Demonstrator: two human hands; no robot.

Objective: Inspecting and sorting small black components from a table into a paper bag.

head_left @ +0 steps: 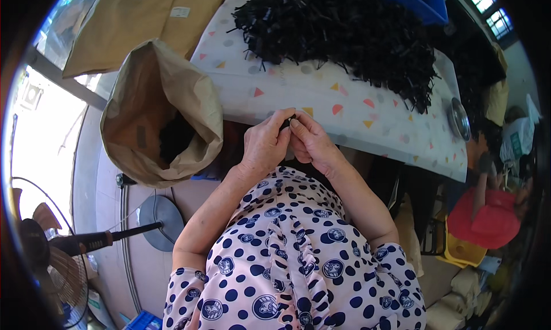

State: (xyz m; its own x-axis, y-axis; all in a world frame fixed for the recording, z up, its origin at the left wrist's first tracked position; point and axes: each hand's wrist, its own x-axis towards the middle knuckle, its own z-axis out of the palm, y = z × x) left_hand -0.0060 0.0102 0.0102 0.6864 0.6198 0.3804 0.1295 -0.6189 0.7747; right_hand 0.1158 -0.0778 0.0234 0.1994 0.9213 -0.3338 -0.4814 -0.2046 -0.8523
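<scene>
Close together at the table's near edge, my left hand (267, 139) and my right hand (312, 140) pinch a small black piece (288, 121) between their fingertips. Most of that piece is hidden by the fingers, so its exact kind does not show. A large heap of black strip-like pieces (338, 34) covers the far part of the table (241, 92), which has a white cloth with coloured shapes. Left of my hands stands an open brown paper sack (201, 109), with black pieces (177, 139) lying inside it.
A blue bin (427, 6) stands behind the heap. At the table's right edge sits a round metal dish (459, 119). Flat brown sacks (138, 20) lie at the far left. A fan (63, 267) is at lower left. To the right, a person in red (485, 218) sits by a yellow crate (459, 247).
</scene>
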